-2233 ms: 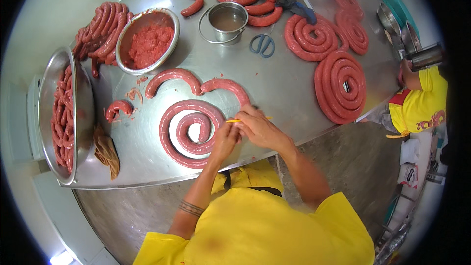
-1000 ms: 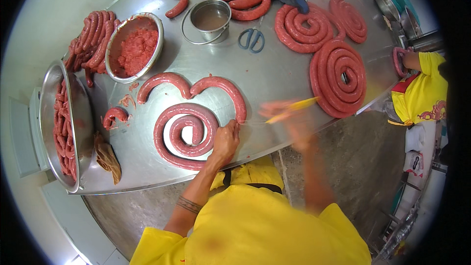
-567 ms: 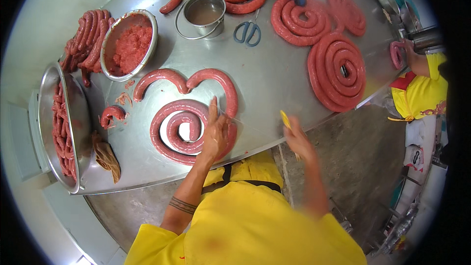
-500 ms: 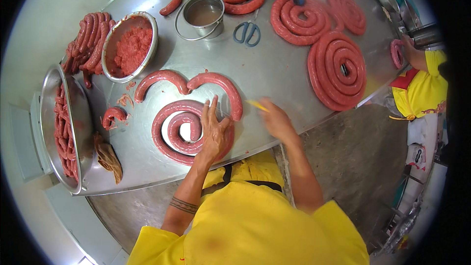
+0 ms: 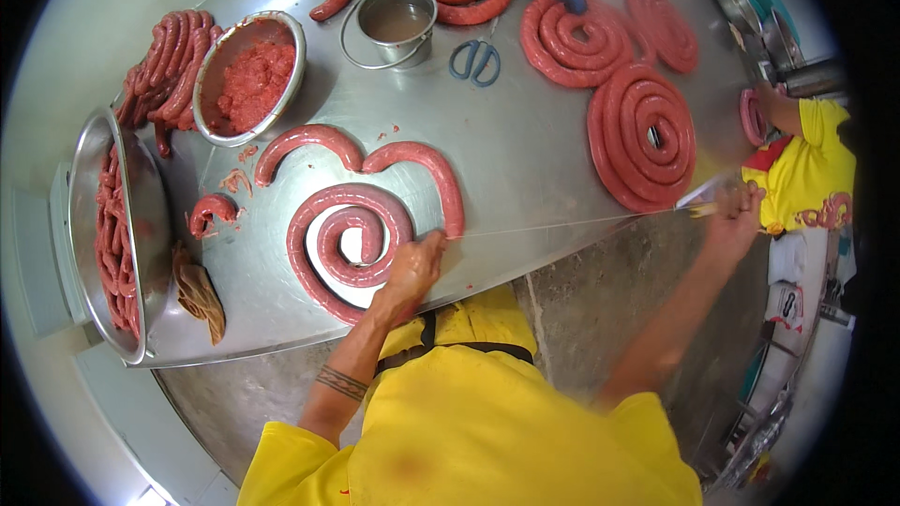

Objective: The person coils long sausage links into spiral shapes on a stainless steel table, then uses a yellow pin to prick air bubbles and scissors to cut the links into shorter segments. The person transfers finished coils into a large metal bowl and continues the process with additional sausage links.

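Metal surface (image 5: 534, 145) spans upper frame. Centre: left hand (image 5: 417, 267), grip pinched closed on sausage (image 5: 444, 183). Far right: right hand (image 5: 738, 213), grip closed on taut string (image 5: 562, 225).

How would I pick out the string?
On the steel table, find the spiral sausage nearest the camera wearer. From the left hand at its right side, the string runs to the right hand: thin, straight and pale, unlike any sausage.
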`<action>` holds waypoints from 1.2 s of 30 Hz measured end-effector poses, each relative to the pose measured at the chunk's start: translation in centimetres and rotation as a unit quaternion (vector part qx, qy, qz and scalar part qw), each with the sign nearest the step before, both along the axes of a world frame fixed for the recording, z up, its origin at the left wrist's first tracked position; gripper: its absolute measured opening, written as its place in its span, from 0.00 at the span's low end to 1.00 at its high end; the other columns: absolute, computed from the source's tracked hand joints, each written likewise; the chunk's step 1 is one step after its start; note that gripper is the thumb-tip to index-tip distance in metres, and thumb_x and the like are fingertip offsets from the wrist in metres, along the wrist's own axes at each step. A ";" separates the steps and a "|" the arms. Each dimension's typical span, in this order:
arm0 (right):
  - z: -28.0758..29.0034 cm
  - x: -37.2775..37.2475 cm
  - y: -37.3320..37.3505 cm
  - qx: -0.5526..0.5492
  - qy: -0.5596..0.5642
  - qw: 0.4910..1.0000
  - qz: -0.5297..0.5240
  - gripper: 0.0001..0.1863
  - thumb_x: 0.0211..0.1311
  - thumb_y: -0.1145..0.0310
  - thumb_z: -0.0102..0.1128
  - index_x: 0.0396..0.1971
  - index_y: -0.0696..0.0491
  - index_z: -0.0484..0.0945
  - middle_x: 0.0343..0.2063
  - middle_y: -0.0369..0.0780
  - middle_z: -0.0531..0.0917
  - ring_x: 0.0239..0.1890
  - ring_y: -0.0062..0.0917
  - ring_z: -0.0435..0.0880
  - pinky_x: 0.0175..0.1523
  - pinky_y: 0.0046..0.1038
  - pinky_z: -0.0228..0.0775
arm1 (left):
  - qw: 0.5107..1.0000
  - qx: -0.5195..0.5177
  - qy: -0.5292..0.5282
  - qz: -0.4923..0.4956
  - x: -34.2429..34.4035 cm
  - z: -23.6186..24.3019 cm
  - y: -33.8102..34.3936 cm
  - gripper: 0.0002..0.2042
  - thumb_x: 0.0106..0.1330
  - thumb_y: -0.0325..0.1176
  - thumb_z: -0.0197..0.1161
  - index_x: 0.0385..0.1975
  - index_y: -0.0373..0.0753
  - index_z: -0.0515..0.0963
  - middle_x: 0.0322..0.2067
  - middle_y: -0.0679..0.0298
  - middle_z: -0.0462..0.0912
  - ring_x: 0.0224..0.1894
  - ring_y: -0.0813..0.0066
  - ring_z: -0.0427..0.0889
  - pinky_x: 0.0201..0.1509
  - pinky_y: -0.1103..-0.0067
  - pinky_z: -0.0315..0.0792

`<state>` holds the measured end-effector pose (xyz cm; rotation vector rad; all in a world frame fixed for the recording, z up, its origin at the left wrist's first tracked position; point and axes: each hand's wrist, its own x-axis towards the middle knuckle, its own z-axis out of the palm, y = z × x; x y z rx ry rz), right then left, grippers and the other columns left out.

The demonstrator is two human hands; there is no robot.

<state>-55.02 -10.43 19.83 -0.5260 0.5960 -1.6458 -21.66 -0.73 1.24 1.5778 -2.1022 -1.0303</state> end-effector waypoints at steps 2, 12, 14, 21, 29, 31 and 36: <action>-3.1 -3.7 2.7 0.100 0.114 0.988 0.011 0.13 0.76 0.62 0.47 0.53 0.52 0.70 0.42 0.36 0.75 0.38 0.27 0.76 0.48 0.29 0.66 | 0.998 -0.026 0.048 -0.026 0.2 0.0 0.1 0.05 0.68 0.26 0.54 0.40 0.35 0.74 0.26 0.46 0.82 0.27 0.45 0.83 0.29 0.59 0.75; -13.0 -31.1 16.3 0.230 0.229 0.858 -0.398 0.09 0.73 0.65 0.48 0.29 0.45 0.69 0.19 0.28 0.64 0.19 0.16 0.61 0.22 0.24 0.56 | 0.998 -0.047 -0.013 -0.045 5.9 0.8 3.4 0.04 0.66 0.25 0.55 0.38 0.37 0.75 0.19 0.46 0.78 0.21 0.43 0.79 0.24 0.58 0.72; -13.7 -32.2 16.8 0.312 0.246 0.854 -0.337 0.08 0.73 0.62 0.49 0.32 0.45 0.70 0.19 0.28 0.64 0.18 0.15 0.61 0.21 0.22 0.56 | 0.998 -0.029 0.037 -0.044 5.6 0.7 4.5 0.06 0.66 0.25 0.56 0.40 0.36 0.76 0.23 0.45 0.79 0.24 0.43 0.80 0.26 0.59 0.73; -25.5 0.4 14.4 0.327 0.328 0.870 0.171 0.10 0.75 0.60 0.55 0.38 0.51 0.77 0.18 0.26 0.68 0.16 0.12 0.67 0.19 0.20 0.59 | 0.924 -0.240 -0.102 0.280 15.2 -1.6 8.6 0.20 0.59 0.28 0.69 0.51 0.34 0.76 0.41 0.51 0.84 0.43 0.50 0.82 0.50 0.62 0.74; -19.1 23.4 8.8 0.176 0.702 0.661 0.199 0.28 0.62 0.52 0.67 0.51 0.54 0.67 0.33 0.50 0.85 0.37 0.51 0.86 0.42 0.47 0.75 | 0.697 0.211 0.397 0.558 19.7 -4.8 9.0 0.26 0.69 0.55 0.64 0.36 0.31 0.80 0.29 0.61 0.83 0.26 0.78 0.80 0.28 0.80 0.75; -20.4 23.4 7.8 0.162 0.703 0.666 0.189 0.31 0.61 0.51 0.68 0.53 0.54 0.65 0.33 0.51 0.85 0.36 0.51 0.85 0.44 0.50 0.75 | 0.703 0.251 0.392 0.538 17.6 -5.3 5.6 0.22 0.71 0.51 0.63 0.40 0.33 0.80 0.26 0.69 0.77 0.24 0.80 0.72 0.28 0.79 0.68; -22.8 17.1 6.1 0.176 0.671 0.717 0.062 0.25 0.67 0.54 0.62 0.53 0.58 0.71 0.33 0.50 0.84 0.37 0.40 0.86 0.41 0.39 0.75 | 0.660 0.332 0.541 0.400 16.7 -5.1 1.4 0.19 0.77 0.47 0.54 0.34 0.35 0.75 0.34 0.56 0.81 0.37 0.65 0.82 0.52 0.67 0.77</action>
